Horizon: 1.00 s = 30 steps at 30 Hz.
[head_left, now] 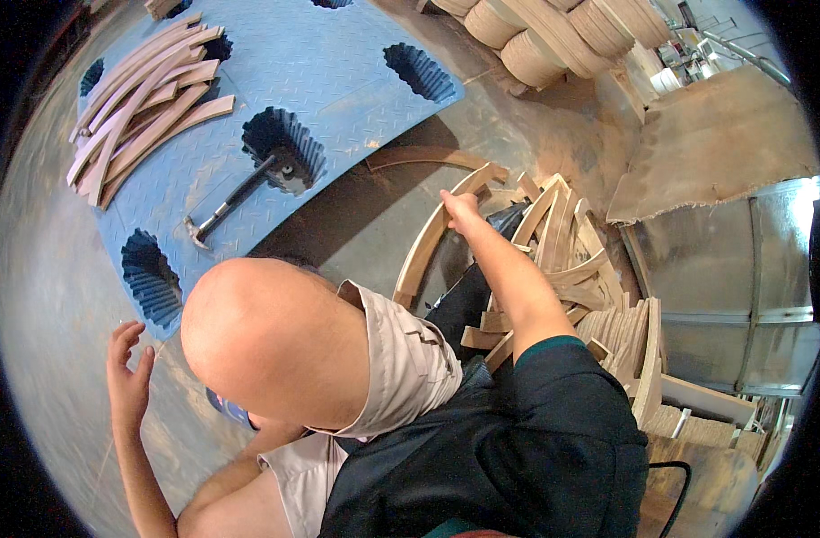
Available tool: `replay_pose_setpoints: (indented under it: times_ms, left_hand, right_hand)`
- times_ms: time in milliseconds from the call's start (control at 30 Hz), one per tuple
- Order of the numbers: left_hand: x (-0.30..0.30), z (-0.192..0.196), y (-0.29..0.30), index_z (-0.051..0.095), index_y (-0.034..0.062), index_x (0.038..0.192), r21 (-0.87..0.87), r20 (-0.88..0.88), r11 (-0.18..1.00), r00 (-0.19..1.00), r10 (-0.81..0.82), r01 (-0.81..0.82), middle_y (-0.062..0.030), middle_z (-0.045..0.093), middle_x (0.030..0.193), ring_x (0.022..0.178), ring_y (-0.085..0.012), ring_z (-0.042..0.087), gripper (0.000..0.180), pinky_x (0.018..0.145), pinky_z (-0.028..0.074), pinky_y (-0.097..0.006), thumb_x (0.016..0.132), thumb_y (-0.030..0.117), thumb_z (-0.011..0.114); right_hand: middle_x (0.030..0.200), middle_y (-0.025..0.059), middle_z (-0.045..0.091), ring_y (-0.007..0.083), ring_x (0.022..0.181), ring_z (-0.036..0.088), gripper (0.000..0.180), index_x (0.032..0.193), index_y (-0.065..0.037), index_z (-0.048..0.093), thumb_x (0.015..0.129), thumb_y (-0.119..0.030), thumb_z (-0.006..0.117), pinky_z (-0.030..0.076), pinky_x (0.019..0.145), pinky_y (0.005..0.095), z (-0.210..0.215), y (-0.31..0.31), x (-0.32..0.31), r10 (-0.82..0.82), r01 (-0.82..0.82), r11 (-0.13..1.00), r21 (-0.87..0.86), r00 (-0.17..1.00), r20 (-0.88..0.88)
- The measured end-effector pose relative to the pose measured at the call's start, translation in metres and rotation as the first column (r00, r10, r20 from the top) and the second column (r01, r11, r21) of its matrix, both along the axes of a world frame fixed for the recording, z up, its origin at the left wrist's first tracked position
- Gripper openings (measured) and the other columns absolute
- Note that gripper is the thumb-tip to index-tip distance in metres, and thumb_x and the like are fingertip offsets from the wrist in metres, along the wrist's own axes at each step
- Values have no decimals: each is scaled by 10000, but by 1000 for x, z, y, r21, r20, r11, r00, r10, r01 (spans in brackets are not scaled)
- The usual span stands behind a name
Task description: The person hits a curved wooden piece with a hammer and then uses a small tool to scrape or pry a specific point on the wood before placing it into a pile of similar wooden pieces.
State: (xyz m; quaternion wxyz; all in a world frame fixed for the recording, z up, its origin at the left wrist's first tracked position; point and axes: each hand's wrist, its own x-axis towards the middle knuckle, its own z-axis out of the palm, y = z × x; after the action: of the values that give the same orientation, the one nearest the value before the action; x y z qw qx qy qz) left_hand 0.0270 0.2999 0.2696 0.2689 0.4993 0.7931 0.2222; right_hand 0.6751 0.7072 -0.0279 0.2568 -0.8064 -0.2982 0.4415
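Observation:
My right hand (464, 212) reaches out to the right and is closed around a curved wooden strip (419, 255), which stands tilted beside a heap of similar curved wooden pieces (553, 224). Over at the left, my left hand (127, 368) is raised with its fingers loosely bent and apart, and nothing shows in it. It is nearest to the front corner of a blue plastic pallet (204, 170). On that pallet lies a claw hammer (226, 208), its dark handle end over one of the ribbed holes.
A pile of curved wooden strips (150, 99) covers the pallet's far left. Another curved strip (423, 156) rests on the floor by the pallet's edge. Stacked bundles of bent wood (536, 45) stand at the back. A brown sheet (715, 143) and stacked slats (621, 341) are at right.

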Motion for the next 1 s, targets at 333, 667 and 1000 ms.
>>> replay_pose_setpoints:
  times_ms: [333,667,1000]
  left_hand:
    - [11,0,17,702,115,1456,-9,-13,1000,1000,-13,13,-81,630,1573,1394,-298,607,446,1178,449,-478,1012,135,747]
    - [-6,-6,3,685,130,1492,-55,-45,998,999,-8,5,-89,607,1616,1442,-339,599,435,1216,470,-516,1060,158,729]
    - [0,-5,12,693,125,1477,-69,-14,997,1000,-20,19,-86,614,1609,1438,-337,601,437,1220,470,-517,1043,142,732]
  right_hand:
    - [1301,293,728,447,903,825,660,1501,85,492,1082,-367,728,703,673,602,33,15,-55,81,-112,974,-194,983,-163]
    - [1399,284,714,468,1310,695,500,1369,0,661,964,-284,731,540,1136,554,61,-17,-58,658,-645,715,-270,491,571]
    - [1400,111,600,336,1394,604,368,1348,-104,642,995,-185,710,594,1042,527,56,-84,-9,717,-845,164,-510,-252,649]
